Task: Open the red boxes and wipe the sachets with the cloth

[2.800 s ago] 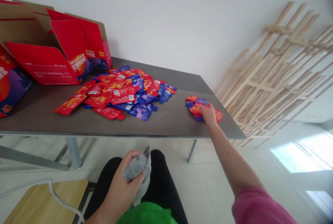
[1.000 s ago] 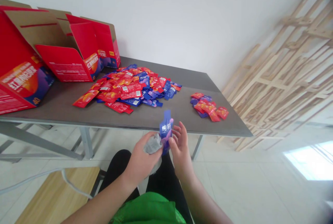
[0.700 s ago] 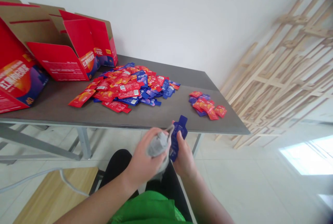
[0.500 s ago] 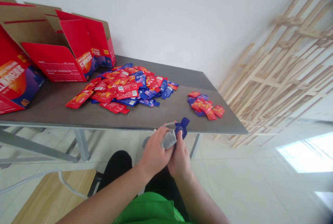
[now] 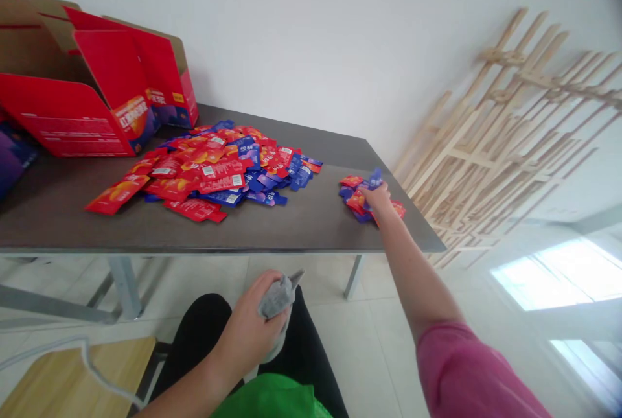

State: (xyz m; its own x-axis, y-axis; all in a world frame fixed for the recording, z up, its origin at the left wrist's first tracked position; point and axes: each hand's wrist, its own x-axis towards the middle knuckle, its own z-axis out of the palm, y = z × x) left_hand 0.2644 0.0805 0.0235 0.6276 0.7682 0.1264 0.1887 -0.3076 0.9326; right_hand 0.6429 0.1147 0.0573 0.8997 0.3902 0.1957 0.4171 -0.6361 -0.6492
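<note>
Dark table is holding an open red box far left, a big sachet heap just right of it and a smaller pile further right. Left hand (near) and right hand (on that pile) are respectively clutching a grey cloth and touching a blue sachet, can't really tell if gripping.

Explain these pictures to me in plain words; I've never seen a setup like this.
There is no machine here: a person works bare-handed. One camera, worn on the head, looks forward and down and takes every picture. On the table stand open red boxes at the left, then a big pile of red and blue packets, and a small pile near the right end. The left hand holds what looks like a gray cloth. The right hand is at the small pile, by a blue packet.
</note>
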